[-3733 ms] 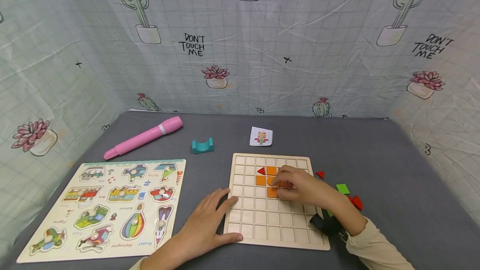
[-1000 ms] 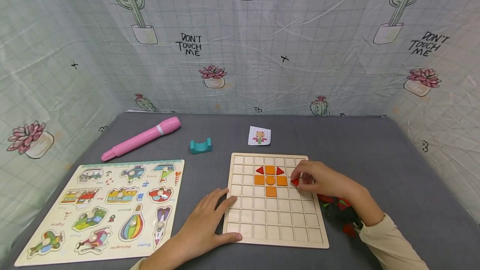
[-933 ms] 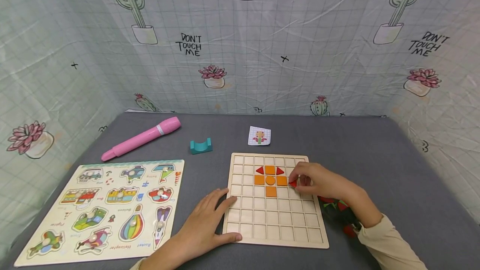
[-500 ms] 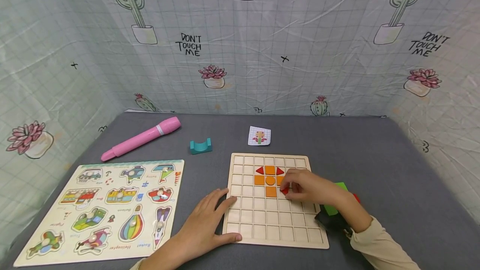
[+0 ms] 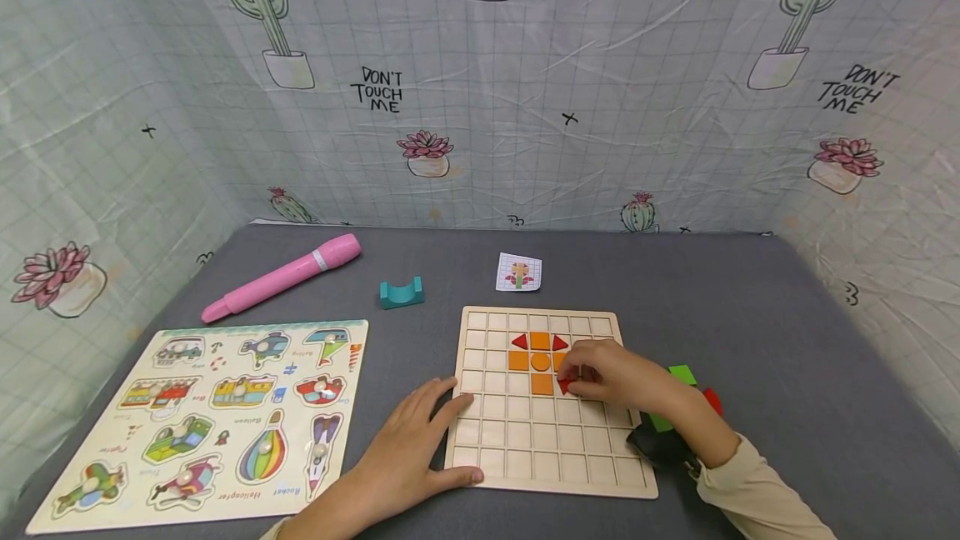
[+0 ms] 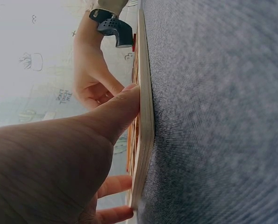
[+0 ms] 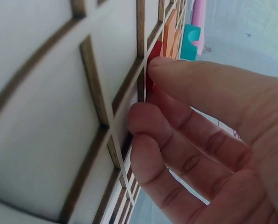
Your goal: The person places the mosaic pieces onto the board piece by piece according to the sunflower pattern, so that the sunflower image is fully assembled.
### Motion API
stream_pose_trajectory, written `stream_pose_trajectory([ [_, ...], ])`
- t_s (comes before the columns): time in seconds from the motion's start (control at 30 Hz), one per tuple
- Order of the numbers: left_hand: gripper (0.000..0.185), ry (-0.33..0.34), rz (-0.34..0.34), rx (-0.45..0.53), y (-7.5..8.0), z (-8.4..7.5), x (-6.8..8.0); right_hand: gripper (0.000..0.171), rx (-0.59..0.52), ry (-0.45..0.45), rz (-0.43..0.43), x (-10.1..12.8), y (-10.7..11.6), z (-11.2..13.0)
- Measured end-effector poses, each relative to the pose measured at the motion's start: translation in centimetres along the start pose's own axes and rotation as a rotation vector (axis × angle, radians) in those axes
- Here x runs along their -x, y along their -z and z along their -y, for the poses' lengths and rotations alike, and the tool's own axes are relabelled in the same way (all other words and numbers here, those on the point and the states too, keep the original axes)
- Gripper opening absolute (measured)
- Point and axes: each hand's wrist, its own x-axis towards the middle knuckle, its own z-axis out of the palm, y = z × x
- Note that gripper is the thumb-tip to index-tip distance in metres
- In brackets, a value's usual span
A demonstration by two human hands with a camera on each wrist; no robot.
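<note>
My right hand [image 5: 611, 373] pinches a red triangle tile [image 5: 564, 387] between thumb and finger, low over the wooden grid board [image 5: 517, 440]. In the right wrist view the red triangle [image 7: 154, 49] stands partly out of a grid cell, beside an orange tile [image 7: 170, 30]. On the board, orange square tiles [image 5: 540, 341] surround an orange round tile [image 5: 540, 362]. Red triangles sit left [image 5: 521, 342] and right [image 5: 559, 343] of the top square. The right hand partly covers the right-hand square. My left hand [image 5: 408, 444] rests along the board's left edge, fingers spread.
Green tiles [image 5: 682, 374] and red tiles [image 5: 712, 400] lie right of the board, partly behind the right forearm. A small pattern card [image 5: 518, 272] lies beyond the board. At left are a vehicle puzzle [image 5: 247, 423], a pink marker-shaped object [image 5: 285, 276] and a teal block [image 5: 402, 293].
The right hand left the orange tiles, then brought a red triangle leftward across the board to the cell beside the lowest orange square. The left hand stayed in place.
</note>
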Motion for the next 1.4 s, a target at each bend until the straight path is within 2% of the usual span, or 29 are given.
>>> stream_pose_trajectory([
  [0.43,0.082,0.013,0.022,0.001,-0.2,0.1,0.0,0.011,-0.004,-0.033,-0.014,0.0,-0.4,0.0],
  [0.63,0.082,0.008,0.019,0.003,-0.1,-0.1,0.0,0.011,-0.001,-0.014,-0.016,0.1,-0.1,-0.2],
  [1.07,0.082,0.016,0.008,-0.003,0.1,0.0,0.0,0.010,0.008,0.002,-0.095,2.3,4.0,-0.9],
  [1.4,0.081,0.024,0.015,0.003,-0.1,0.0,0.0,0.014,-0.040,-0.128,-0.063,4.3,5.9,-2.8],
])
